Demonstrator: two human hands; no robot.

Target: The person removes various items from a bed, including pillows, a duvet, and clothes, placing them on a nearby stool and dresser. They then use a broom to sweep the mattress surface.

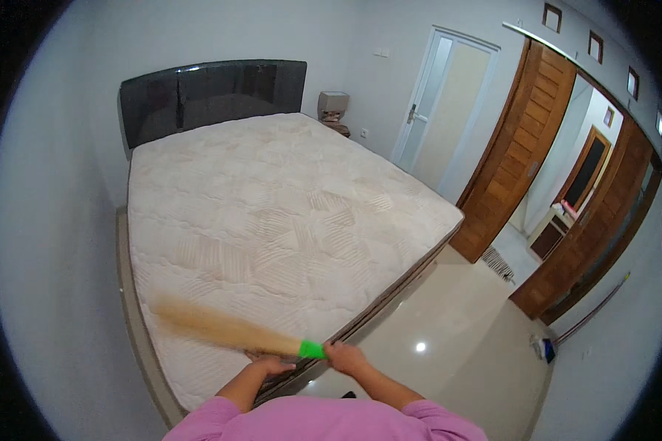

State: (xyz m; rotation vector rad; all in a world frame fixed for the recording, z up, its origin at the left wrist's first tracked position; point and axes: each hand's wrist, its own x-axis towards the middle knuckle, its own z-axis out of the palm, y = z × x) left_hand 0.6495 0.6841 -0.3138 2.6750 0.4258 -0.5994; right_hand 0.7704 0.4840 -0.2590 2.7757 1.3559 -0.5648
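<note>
A stick broom (226, 328) of thin tan bristles, bound by a bright green band, stretches leftward over the near end of a bare mattress (292, 231). My right hand (346, 358) grips its green end, just beyond the mattress edge. The bristle tips are blurred by motion, and whether they touch the fabric cannot be told. My left hand (273, 365) is at the mattress's near edge, below the broom, with thumb and fingers apart and nothing visible held. Cream quilted fabric with a striped pattern covers the mattress top.
A dark glossy headboard (215, 99) stands at the far end, beside a small lamp (332, 105). The left wall (60, 220) runs close along the bed. Wooden sliding doors (524, 149) stand partly apart at right, past the tiled floor (419, 320). A long stick (593, 311) leans on the right wall.
</note>
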